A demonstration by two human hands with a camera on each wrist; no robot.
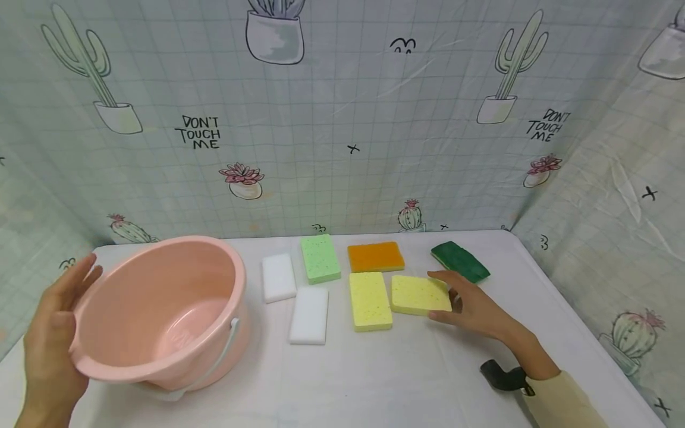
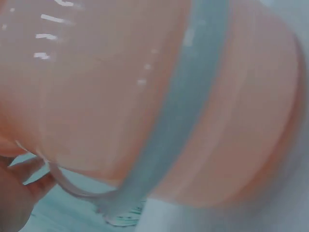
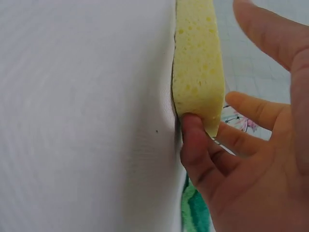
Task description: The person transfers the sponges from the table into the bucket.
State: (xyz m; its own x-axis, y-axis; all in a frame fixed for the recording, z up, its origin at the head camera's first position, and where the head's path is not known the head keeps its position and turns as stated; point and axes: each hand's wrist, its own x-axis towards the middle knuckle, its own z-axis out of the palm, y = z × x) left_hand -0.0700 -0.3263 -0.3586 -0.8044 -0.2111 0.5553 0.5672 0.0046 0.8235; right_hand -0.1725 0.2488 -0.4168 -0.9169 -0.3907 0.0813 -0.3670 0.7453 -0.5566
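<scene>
At the left, a pink bucket point(image 1: 160, 261) stands with its mouth turned up. My left hand point(image 1: 53, 345) rests against the outside of its left rim, fingers stretched along it. In the left wrist view its fingers point(image 2: 34, 179) show at the lower left beside the bucket wall point(image 2: 106, 96). My right hand point(image 1: 471, 306) spreads around the right end of a yellow sponge point(image 1: 417, 294) that lies flat on the table. In the right wrist view one fingertip point(image 3: 192, 124) touches the sponge's end, and the thumb point(image 3: 270, 29) stands apart from it.
Next to that sponge lies a second yellow sponge point(image 1: 370, 302). Behind are an orange sponge point(image 1: 376, 257), a light green sponge point(image 1: 320, 259) and a dark green scouring pad point(image 1: 460, 260). Two white sponges point(image 1: 309, 315) lie nearer the bucket. A patterned cloth point(image 1: 342, 107) hangs behind the white table point(image 1: 342, 386).
</scene>
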